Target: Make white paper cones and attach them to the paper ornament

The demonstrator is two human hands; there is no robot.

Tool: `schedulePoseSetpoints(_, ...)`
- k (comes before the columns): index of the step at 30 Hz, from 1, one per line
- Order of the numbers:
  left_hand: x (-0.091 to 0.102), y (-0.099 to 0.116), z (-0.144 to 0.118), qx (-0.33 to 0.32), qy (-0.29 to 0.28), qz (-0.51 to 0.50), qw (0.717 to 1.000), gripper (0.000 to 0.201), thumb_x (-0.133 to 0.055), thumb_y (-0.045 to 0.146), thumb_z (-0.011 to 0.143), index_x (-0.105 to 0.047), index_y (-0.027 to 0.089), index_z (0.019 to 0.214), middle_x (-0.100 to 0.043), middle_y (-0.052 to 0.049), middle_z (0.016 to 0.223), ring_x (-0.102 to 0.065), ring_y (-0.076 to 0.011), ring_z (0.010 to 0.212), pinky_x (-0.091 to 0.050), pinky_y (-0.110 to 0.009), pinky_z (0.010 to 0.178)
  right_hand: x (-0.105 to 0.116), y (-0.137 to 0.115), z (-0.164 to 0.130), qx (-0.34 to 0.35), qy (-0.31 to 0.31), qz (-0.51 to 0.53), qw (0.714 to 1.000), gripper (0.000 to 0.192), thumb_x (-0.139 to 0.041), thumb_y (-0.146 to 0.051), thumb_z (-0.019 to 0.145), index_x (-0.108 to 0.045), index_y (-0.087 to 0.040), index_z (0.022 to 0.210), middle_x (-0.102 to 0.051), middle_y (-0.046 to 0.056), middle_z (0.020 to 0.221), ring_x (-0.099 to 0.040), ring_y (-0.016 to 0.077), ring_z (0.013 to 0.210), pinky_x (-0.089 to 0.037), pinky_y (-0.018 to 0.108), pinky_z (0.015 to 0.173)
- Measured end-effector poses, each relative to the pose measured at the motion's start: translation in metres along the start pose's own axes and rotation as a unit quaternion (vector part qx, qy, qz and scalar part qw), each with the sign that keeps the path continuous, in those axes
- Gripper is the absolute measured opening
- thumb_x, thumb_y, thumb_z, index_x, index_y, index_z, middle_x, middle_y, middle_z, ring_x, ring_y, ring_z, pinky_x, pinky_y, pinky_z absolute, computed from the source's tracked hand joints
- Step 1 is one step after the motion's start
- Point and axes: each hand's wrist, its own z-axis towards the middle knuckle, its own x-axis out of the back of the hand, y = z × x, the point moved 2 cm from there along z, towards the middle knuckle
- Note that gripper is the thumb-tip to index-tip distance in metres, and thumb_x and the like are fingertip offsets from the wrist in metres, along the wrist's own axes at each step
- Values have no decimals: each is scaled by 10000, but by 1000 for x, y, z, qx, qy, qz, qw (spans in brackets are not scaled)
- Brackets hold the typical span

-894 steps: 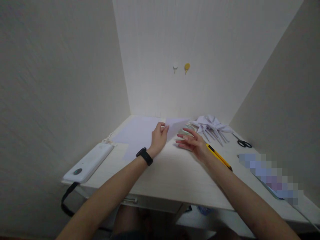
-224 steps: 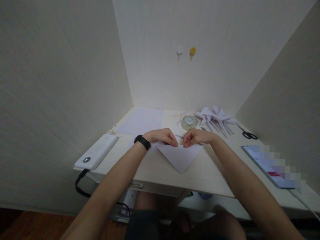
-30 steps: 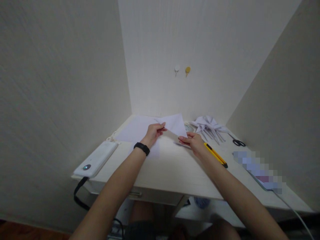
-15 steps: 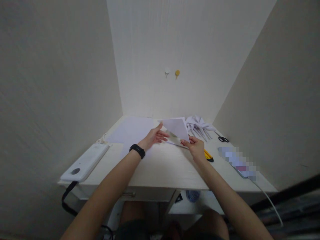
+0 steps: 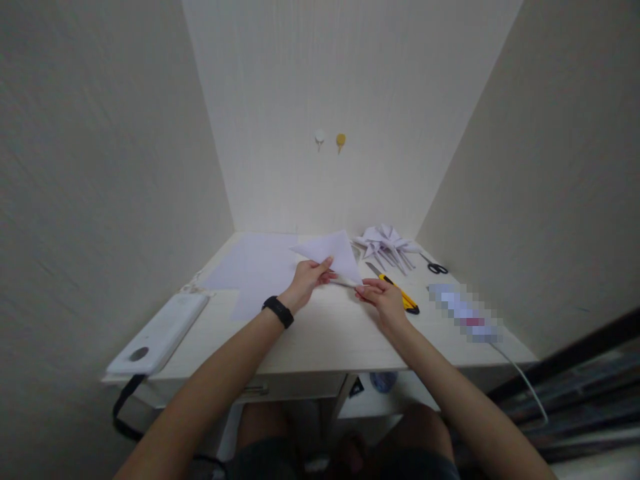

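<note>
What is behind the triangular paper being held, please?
The wall shows above the triangular paper; a pale object peeks out at right, the rest of it covered.

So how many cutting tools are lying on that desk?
2: the yellow utility knife beside the right hand, and the black-handled scissors farther back, near the right wall. Others could be hidden under the held paper.

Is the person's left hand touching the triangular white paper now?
Touching. The head view shows the left hand with its thumb laid over the near edge of the triangular white paper.
</note>
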Motion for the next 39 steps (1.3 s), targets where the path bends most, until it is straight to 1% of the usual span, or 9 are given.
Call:
schedulePoseSetpoints(6,-3,-3,-3,59,3,-10,998,341,-842,356,726,-607,112,694,-714,-95,686,-688,-147,607,-439,-199,479,66,-16,4,108,88,-227,964,383,-779,-418,640,-741,-173,932,-767,93,786,-715,275,770,-549,416,770)
schedulePoseSetpoints(12,-11,-17,-35,147,-36,42,988,291,-782,337,803,-647,91,726,-725,-123,695,-689,-145,599,-507,-221,550,89,-24,14,156,25,-640,752,426,-600,-414,852,-687,-137,1163,-713,181,1126,-647,320,1060,-463,402,913)
schedulePoseSetpoints(16,-6,-17,-67,208,-77,109,969,369,-728,451,828,-703,98,726,-751,-153,807,-698,-164,628,-527,-254,588,83,-17,16,132,-4,-708,694,388,-523,-421,915,-681,-145,1136,-693,182,1049,-640,309,984,-456,367,802)
schedulePoseSetpoints(19,0,-9,-90,199,-77,296,931,501,-655,543,844,-669,131,558,-712,-123,641,-618,-159,473,-437,-257,461,82,-14,15,124,8,-717,686,346,-502,-346,928,-676,-137,1143,-683,189,1029,-628,314,969,-439,364,764)
schedulePoseSetpoints(23,-6,9,-107,-92,-99,533,835,499,-608,470,884,-615,175,481,-615,-56,483,-577,-150,464,-429,-266,528,86,-14,15,128,19,-716,686,329,-498,-248,918,-676,-113,1159,-684,198,1031,-619,316,968,-429,373,807)
schedulePoseSetpoints(25,-15,14,-109,-259,-130,589,754,361,-568,407,920,-702,177,677,-706,-69,674,-668,-192,684,-500,-305,707,89,-15,13,136,30,-710,690,354,-491,-224,919,-662,-86,1197,-684,204,1043,-616,316,982,-426,381,854)
schedulePoseSetpoints(28,-26,13,-102,-387,-206,631,640,319,-530,399,955,-689,187,1133,-659,-124,1276,-568,-273,1231,-429,-433,1043,95,-18,5,168,41,-684,709,393,-458,-181,924,-633,-59,1254,-669,211,1100,-612,308,1004,-431,387,902)
schedulePoseSetpoints(32,-25,0,-83,-377,-241,698,560,501,-436,501,984,-505,254,1415,-374,-88,1576,-270,-334,1473,-232,-598,1163,107,-19,-12,210,-31,-631,746,411,-459,-136,901,-637,-67,1264,-642,191,1152,-611,286,1012,-459,377,920)
schedulePoseSetpoints(39,-8,-27,-72,-294,-248,729,566,625,-301,537,1012,-341,178,1522,-284,-117,1614,-218,-310,1499,-232,-516,1187,122,-20,-29,246,-178,-563,769,356,-534,-137,866,-702,-164,1179,-663,139,1102,-605,270,1020,-480,401,943)
